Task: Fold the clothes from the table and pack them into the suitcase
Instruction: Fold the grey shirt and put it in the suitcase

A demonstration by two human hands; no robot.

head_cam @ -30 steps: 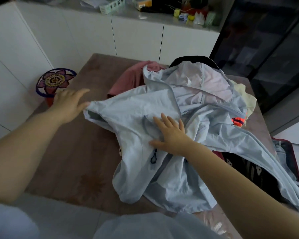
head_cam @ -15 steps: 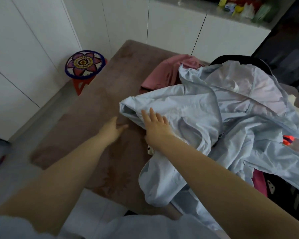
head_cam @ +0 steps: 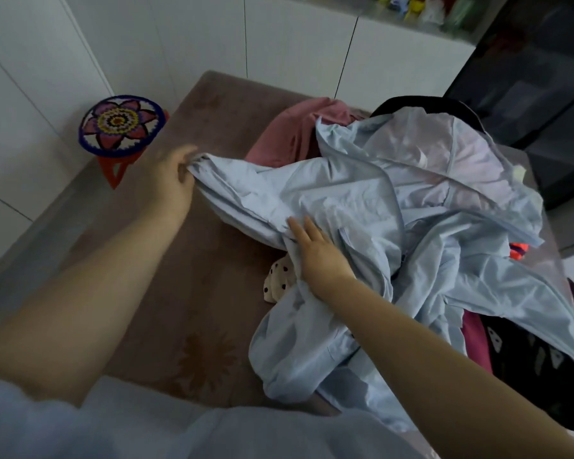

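A crumpled light blue jacket lies spread over the brown table. My left hand pinches the end of its sleeve, which stretches out to the left. With straight fingers my right hand presses flat on the jacket where the sleeve meets the body. A pink garment lies behind the jacket. A cream cloth with dark dots peeks out beneath it. Dark and magenta clothes lie at the right edge. I see no suitcase.
A stool with a flower-patterned round top stands left of the table by white cabinets. A dark chair back rises behind the clothes. Small colourful items sit on the counter at the back.
My left hand has moved up from the bare table and taken hold of the sleeve end, drawing it leftward. My right hand stays pressed on the jacket. The camera has dipped and come closer.
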